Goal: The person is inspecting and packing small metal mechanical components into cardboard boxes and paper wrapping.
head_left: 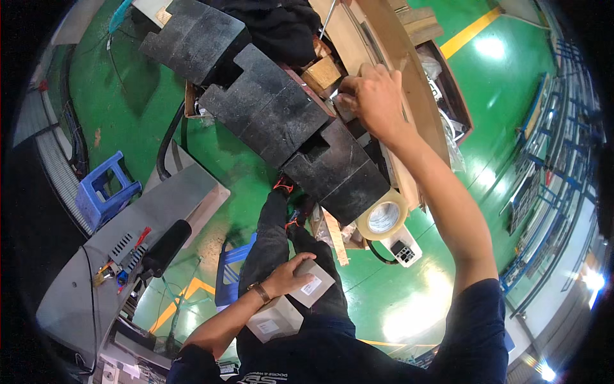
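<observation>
My left hand (pixel 286 278), with a watch at its wrist, grips a small grey box (pixel 317 289) with a white label, above my lap. A second, similar box (pixel 288 315) rests on my lap just below it. My right hand (pixel 374 99) is stretched far forward, beyond the black slotted blocks (pixel 268 102). Its fingers are curled together over a gap beside a small brown box (pixel 322 72); something pale shows below the fingertips, and what they hold is hidden.
A roll of clear tape (pixel 384 217) lies at the blocks' near right corner, beside a white power strip (pixel 404 252). Long cardboard pieces (pixel 390 38) stand behind my right hand. A blue stool (pixel 105 189) and a grey machine (pixel 137 224) with a black handle are at left.
</observation>
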The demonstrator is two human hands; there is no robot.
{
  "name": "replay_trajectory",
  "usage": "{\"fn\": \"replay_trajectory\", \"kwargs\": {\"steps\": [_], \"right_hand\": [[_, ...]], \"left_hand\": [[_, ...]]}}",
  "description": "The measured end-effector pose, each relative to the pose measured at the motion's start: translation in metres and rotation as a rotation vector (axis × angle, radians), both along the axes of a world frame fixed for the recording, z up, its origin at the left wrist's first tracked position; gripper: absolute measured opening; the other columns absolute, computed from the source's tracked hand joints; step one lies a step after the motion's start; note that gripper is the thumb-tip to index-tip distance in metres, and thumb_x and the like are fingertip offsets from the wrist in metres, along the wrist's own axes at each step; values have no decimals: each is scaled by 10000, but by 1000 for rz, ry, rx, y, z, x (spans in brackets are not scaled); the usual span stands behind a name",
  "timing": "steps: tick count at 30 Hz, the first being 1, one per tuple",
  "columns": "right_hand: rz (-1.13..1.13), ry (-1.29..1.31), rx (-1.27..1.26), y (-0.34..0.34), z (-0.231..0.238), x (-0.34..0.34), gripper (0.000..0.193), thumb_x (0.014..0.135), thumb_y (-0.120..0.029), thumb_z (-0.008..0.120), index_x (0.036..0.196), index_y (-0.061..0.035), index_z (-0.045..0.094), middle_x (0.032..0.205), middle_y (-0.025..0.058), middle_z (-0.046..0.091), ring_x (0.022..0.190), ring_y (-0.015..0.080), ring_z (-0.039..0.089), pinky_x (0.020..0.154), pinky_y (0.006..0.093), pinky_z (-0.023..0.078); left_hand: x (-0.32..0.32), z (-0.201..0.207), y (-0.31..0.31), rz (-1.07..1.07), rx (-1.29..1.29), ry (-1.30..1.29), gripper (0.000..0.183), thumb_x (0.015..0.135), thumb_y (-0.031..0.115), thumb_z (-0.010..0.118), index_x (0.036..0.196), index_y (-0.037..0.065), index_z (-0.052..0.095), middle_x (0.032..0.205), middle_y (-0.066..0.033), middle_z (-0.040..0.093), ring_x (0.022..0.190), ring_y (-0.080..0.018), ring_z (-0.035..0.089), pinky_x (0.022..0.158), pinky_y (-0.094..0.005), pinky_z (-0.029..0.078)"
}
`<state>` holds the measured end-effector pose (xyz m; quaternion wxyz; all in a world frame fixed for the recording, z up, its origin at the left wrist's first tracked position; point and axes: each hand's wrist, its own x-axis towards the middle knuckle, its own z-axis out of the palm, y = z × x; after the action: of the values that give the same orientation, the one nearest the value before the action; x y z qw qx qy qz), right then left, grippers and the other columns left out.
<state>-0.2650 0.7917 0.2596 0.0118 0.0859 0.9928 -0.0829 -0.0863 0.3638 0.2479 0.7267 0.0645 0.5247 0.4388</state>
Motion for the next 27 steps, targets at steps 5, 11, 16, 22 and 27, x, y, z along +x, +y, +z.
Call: {"fn": "replay_trajectory", "kwargs": {"steps": [5, 11, 16, 22, 27], "right_hand": [[-17, 57, -417, 17, 25, 11, 144, 860, -272, 838, 959, -170, 815, 852, 42, 643, 901, 247, 622, 817, 405, 458], [-349, 101, -1110, 0, 137, 27, 175, 925, -199, 841, 934, -35, 778, 762, -53, 601, 725, 64, 532, 666, 267, 413], [-290, -214, -1020, -39, 161, 52, 221, 871, -209, 861, 898, -4, 780, 691, -19, 627, 657, 62, 543, 595, 270, 433], [-188, -31, -757, -69, 149, 89, 285, 849, -301, 867, 981, -55, 810, 713, 33, 642, 629, 129, 580, 613, 319, 476], [-319, 269, -883, -74, 148, 138, 308, 957, -300, 809, 1062, -11, 794, 826, -18, 704, 770, 61, 602, 686, 256, 471]], "left_hand": [[4, 0, 2, -28, 25, 52, 640, 959, 254, 764, 1540, 177, 506, 1324, -60, 624, 1173, -187, 616, 1030, -370, 517], [12, 3, -3, -19, 6, 41, 638, 971, 266, 754, 1550, 195, 496, 1299, -71, 628, 1167, -187, 616, 1022, -365, 515], [20, 16, 3, -82, -49, 1, 619, 960, 368, 748, 1507, 199, 515, 1302, -101, 691, 1198, -226, 686, 1035, -375, 531], [70, 8, -16, -43, -48, 1, 635, 958, 345, 765, 1510, 166, 508, 1262, -99, 688, 1145, -204, 682, 999, -361, 535], [115, 6, -41, 138, 42, 70, 620, 966, 343, 764, 1504, 161, 517, 1261, -91, 681, 1152, -177, 651, 995, -347, 526]]}}
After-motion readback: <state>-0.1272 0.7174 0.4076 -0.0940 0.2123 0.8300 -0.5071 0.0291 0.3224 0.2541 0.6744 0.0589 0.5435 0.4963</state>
